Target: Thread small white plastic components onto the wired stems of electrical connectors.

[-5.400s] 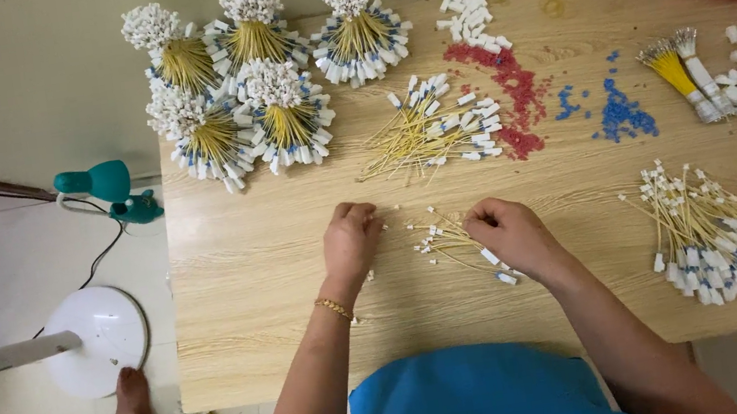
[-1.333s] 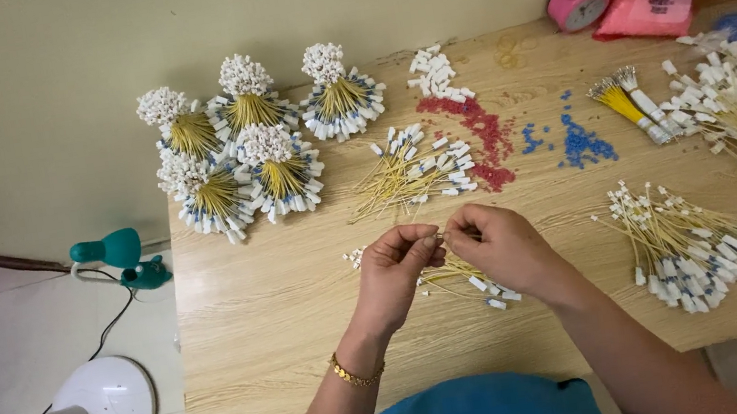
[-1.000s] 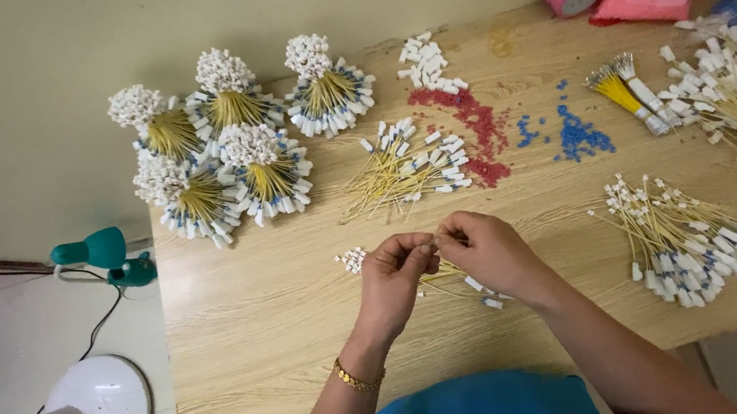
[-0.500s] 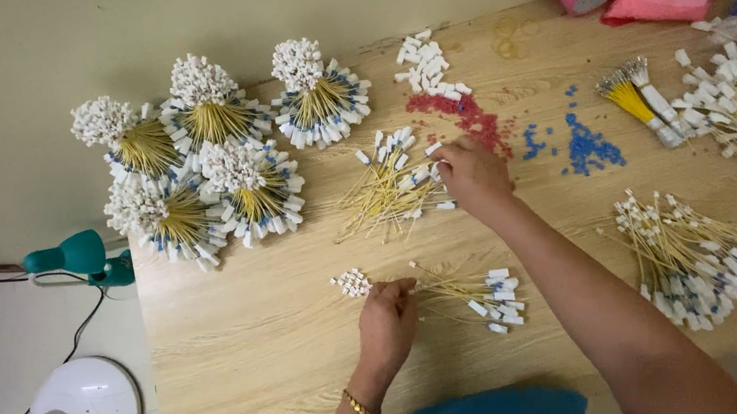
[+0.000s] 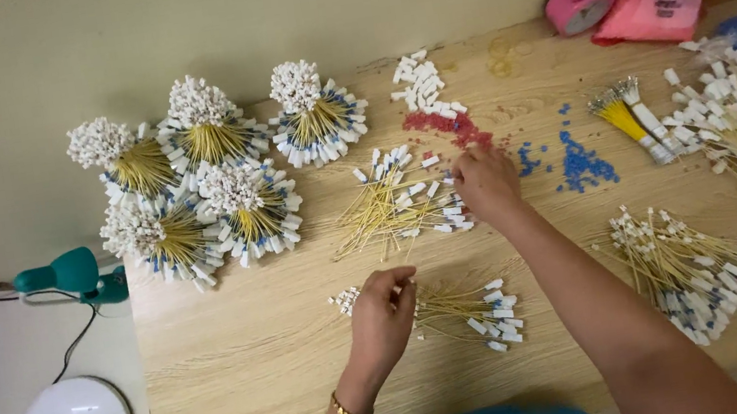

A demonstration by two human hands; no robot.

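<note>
Thin yellow wires (image 5: 459, 305), white-tagged, under left hand (image 5: 384, 315).

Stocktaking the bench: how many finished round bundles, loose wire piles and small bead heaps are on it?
Finished round bundles: 5
Loose yellow wire piles: 4, one under the left hand, one at the right hand
Small bead heaps: 2, one red, one blue
Total: 11

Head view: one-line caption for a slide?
Left hand holds a small bunch of yellow wires on the wooden table; right hand reaches into the loose wire pile.
</note>
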